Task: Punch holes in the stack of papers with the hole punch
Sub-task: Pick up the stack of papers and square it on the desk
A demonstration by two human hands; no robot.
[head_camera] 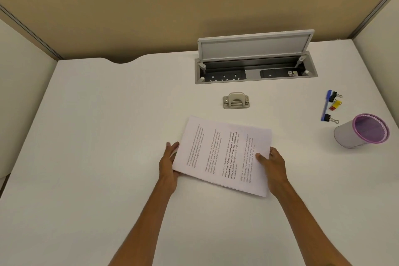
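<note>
Paper stack (222, 153) in grip of L hand (169, 162) & R hand (273, 164), punch (236, 100) beyond.

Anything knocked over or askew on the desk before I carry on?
The white printed paper stack lies rotated, not square with the grey metal hole punch. The purple-rimmed mesh pen cup looks tipped rightward, but that may be lens distortion.

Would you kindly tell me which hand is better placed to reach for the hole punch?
Probably the right hand: the hole punch sits beyond the stack of papers, somewhat nearer that side, while the left hand grips the opposite edge and could steady the stack.
</note>
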